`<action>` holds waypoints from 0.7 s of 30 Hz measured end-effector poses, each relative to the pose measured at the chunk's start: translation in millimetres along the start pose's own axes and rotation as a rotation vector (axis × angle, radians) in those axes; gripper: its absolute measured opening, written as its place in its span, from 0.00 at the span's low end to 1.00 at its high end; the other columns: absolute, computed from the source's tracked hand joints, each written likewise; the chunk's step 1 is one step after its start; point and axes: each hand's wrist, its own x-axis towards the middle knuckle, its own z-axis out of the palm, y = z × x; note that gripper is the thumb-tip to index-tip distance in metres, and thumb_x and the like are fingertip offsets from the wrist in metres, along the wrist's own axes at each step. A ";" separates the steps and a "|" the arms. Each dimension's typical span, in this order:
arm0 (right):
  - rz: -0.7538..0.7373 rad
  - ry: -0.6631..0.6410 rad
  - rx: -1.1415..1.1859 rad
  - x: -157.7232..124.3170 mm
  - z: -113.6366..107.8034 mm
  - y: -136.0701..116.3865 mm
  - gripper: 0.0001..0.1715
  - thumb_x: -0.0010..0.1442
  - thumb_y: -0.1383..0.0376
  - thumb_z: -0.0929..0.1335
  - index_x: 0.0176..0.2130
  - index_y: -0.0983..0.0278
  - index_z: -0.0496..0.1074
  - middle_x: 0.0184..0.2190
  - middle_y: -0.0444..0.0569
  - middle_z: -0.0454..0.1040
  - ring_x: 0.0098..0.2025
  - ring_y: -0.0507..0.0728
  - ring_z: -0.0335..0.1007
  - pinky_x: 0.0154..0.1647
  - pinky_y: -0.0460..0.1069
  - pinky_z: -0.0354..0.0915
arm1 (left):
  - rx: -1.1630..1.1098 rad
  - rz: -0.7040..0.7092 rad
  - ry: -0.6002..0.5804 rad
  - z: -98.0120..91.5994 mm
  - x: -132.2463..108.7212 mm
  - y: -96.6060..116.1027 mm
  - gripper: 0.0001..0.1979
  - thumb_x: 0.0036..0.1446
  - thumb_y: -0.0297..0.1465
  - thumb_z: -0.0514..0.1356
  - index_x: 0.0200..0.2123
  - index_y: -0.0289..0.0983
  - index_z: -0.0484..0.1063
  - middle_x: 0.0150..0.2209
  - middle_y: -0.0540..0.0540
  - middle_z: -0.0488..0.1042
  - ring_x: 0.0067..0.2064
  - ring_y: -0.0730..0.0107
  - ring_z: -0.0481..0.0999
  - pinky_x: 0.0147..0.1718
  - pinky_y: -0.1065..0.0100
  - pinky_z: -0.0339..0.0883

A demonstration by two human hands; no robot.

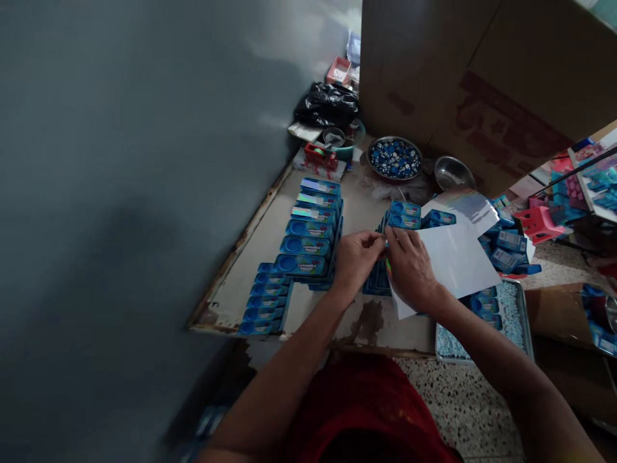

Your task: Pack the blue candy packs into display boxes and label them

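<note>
I see the right hand (pixel 409 260) holding a white sheet (pixel 456 257) while the left hand (pixel 359 256) pinches just beside it; stacked blue packs (pixel 303 246) line the counter (pixel 308 315), and farther back sits a bowl (pixel 396 179) of small blue and white pieces (pixel 394 158)

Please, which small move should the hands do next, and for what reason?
Probably the left hand should draw gently away from the edge of the white sheet, with the right hand steadying the sheet: both hands meet at that edge, and in the larger left group of blue packs the three farthest carry shiny strips, while the nearer ones show none.
</note>
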 end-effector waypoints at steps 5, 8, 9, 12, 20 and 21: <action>-0.066 0.037 -0.019 -22.6 2.3 1.3 0.29 0.72 0.71 0.62 0.70 0.70 0.67 0.70 0.65 0.68 0.68 0.69 0.65 0.65 0.62 0.66 | -0.042 -0.025 -0.018 -1.0 -0.1 -4.0 0.12 0.48 0.41 0.67 0.28 0.37 0.81 0.27 0.49 0.80 0.30 0.67 0.80 0.36 0.66 0.79; -0.119 0.060 -0.016 -27.0 -6.0 7.7 0.25 0.72 0.66 0.66 0.65 0.68 0.73 0.65 0.62 0.75 0.64 0.68 0.70 0.63 0.61 0.65 | -0.039 -0.031 -0.041 -3.3 1.9 0.6 0.13 0.47 0.41 0.69 0.28 0.36 0.81 0.27 0.50 0.80 0.31 0.66 0.80 0.36 0.66 0.79; -0.120 0.070 -0.012 -26.7 -9.2 9.8 0.23 0.72 0.65 0.67 0.63 0.66 0.75 0.62 0.60 0.77 0.61 0.67 0.71 0.62 0.60 0.64 | -0.048 -0.035 -0.052 -3.8 2.0 2.6 0.13 0.46 0.41 0.70 0.28 0.36 0.80 0.28 0.50 0.80 0.31 0.66 0.80 0.36 0.66 0.79; -0.086 0.127 -0.003 -20.7 -16.4 14.9 0.14 0.73 0.63 0.67 0.53 0.61 0.80 0.53 0.54 0.83 0.56 0.64 0.73 0.58 0.59 0.61 | -0.120 -0.064 -0.093 -4.7 0.3 7.7 0.16 0.44 0.43 0.72 0.28 0.36 0.80 0.29 0.50 0.80 0.32 0.66 0.80 0.37 0.65 0.79; -0.188 0.143 -0.052 -5.0 -47.3 10.3 0.16 0.74 0.66 0.65 0.37 0.59 0.80 0.31 0.50 0.80 0.39 0.60 0.69 0.42 0.57 0.58 | 0.046 0.114 0.065 3.4 12.4 -2.0 0.10 0.54 0.38 0.64 0.30 0.37 0.78 0.28 0.50 0.78 0.32 0.68 0.76 0.36 0.68 0.72; -0.189 0.141 -0.011 -6.2 -59.3 3.9 0.16 0.74 0.65 0.65 0.36 0.59 0.79 0.29 0.49 0.78 0.37 0.60 0.68 0.41 0.56 0.58 | 0.111 0.167 0.098 5.9 16.5 -3.5 0.09 0.56 0.36 0.63 0.31 0.37 0.79 0.29 0.49 0.79 0.33 0.67 0.76 0.38 0.67 0.71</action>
